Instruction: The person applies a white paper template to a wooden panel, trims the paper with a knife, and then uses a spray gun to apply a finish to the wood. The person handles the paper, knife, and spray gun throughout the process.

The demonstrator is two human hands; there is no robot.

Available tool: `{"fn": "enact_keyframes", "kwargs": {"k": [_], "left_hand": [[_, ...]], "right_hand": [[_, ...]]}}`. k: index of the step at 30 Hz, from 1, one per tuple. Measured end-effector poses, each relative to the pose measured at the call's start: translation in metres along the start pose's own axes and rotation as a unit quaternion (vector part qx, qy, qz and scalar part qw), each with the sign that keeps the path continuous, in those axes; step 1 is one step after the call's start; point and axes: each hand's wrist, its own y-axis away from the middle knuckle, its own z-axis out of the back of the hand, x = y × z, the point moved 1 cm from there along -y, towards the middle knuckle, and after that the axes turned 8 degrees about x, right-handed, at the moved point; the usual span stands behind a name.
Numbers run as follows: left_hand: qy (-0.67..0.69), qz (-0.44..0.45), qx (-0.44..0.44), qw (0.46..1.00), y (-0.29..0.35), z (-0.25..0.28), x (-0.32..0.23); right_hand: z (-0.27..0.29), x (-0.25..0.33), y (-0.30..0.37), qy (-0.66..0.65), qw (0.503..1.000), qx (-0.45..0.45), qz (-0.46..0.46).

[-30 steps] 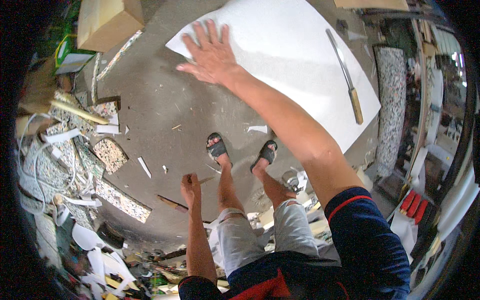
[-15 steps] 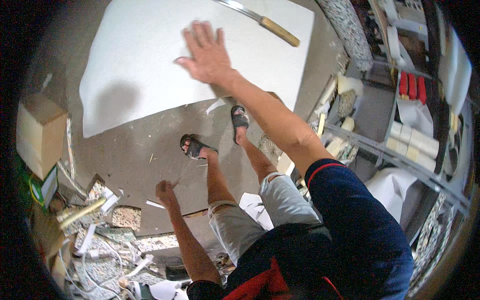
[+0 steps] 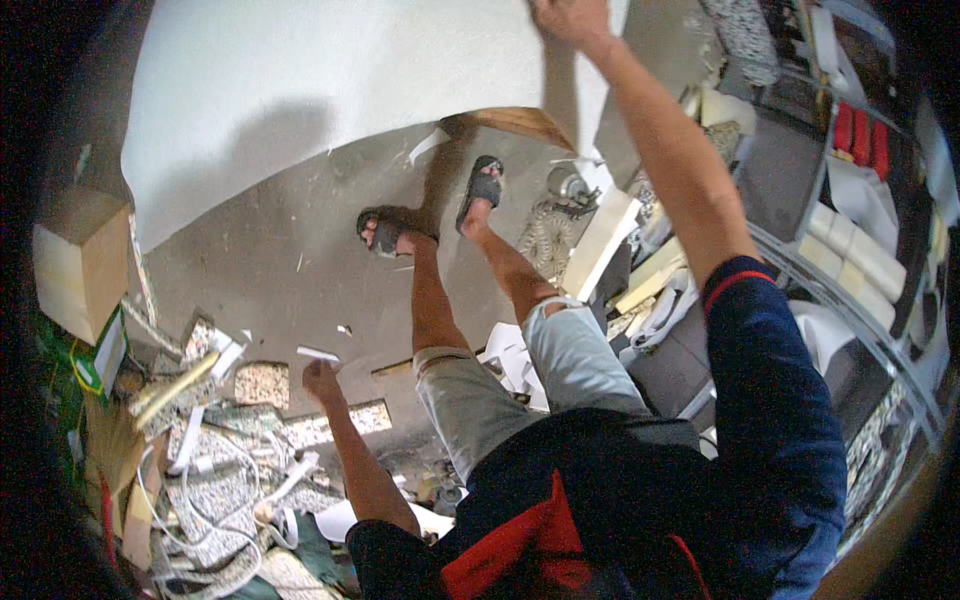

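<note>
A large white sheet (image 3: 230,110) covers the floor ahead, its near edge curving above my sandalled feet. At the top edge of the picture, over the sheet's right part, my right hand (image 3: 572,18) is partly cut off. Its visible fingers look curled in, and what they hold, if anything, is out of sight. My left hand (image 3: 320,382) hangs low on the left with its fingers closed; I cannot make out anything inside them. Just beyond it, a small white strip (image 3: 318,354) appears to lie on the floor. A brown flat piece (image 3: 520,122) shows under the sheet's near edge.
Speckled foam scraps (image 3: 262,384) and a looped white cord (image 3: 215,500) litter the lower left. A cardboard box (image 3: 85,260) stands at the left. To the right are a metal rack (image 3: 860,320), white rolls (image 3: 850,265), red items (image 3: 860,138) and foam offcuts (image 3: 600,245).
My right hand has gone from spread flat over the sheet to curled at the top edge. The wooden-handled knife on the sheet is no longer visible. The view has tilted downward.
</note>
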Motion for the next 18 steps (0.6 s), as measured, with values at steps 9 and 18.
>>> {"fn": "enact_keyframes", "kwargs": {"k": [9,18], "left_hand": [[-0.256,-0.296,0.122,0.912,-0.111,-0.329,-0.176],[-0.385,-0.141,0.128,0.903,-0.182,-0.505,-0.179]], "right_hand": [[-0.039,-0.050,0.019,0.069,0.974,-0.207,-0.053],[-0.045,-0.056,0.023,0.033,0.973,-0.229,-0.014]]}}
